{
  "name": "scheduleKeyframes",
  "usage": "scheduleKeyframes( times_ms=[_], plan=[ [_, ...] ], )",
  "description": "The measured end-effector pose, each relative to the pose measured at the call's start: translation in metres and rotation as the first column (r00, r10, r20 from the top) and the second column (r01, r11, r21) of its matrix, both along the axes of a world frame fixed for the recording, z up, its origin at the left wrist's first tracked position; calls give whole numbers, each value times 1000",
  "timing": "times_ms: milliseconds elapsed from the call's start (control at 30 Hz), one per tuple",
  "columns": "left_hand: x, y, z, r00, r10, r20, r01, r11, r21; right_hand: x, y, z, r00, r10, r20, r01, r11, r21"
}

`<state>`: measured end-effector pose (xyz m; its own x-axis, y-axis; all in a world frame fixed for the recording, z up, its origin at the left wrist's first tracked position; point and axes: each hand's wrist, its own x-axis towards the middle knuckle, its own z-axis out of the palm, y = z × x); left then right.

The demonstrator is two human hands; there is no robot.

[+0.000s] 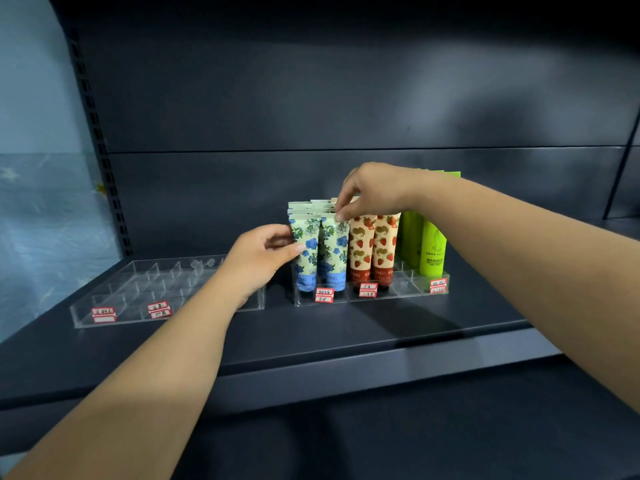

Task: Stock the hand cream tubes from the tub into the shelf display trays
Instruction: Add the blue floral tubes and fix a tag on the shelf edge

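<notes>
Blue-flower tubes (320, 251) stand in the tray (408, 289); left hand (259, 254) grips one, right hand (370, 194) pinches another's top

There is one view only, from the person's head, wide-angle, facing a dark shelf (346, 327) head-on and tilted slightly down. It sits close, within arm's reach of the shelf. The back panel fills the frame above the shelf, a pale wall shows left of it, and both forearms enter from the bottom corners.

The red price labels (324, 294) are too small to read; the right hand (372, 192) hides the strawberry tubes' (374, 247) tops; both forearms run off-frame.
</notes>
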<state>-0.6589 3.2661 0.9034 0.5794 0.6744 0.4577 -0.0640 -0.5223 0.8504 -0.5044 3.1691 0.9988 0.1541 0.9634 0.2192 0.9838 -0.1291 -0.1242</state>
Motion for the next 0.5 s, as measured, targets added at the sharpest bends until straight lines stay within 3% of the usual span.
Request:
scheduleKeyframes(
  times_ms=[167, 300, 500],
  plan=[
    [1, 2, -1, 1000, 22, -3, -22, 999, -31, -3, -5, 1, 1000, -9, -1, 9, 999, 33],
    [-1, 0, 2, 998, 61, 8, -60, 998, -12, -8, -26, 4, 999, -14, 34, 7, 979, 204],
    [-16, -27, 7, 915, 350, 203, -392, 889, 235, -20, -76, -16, 994, -30, 109, -34, 843, 537]
  ],
)
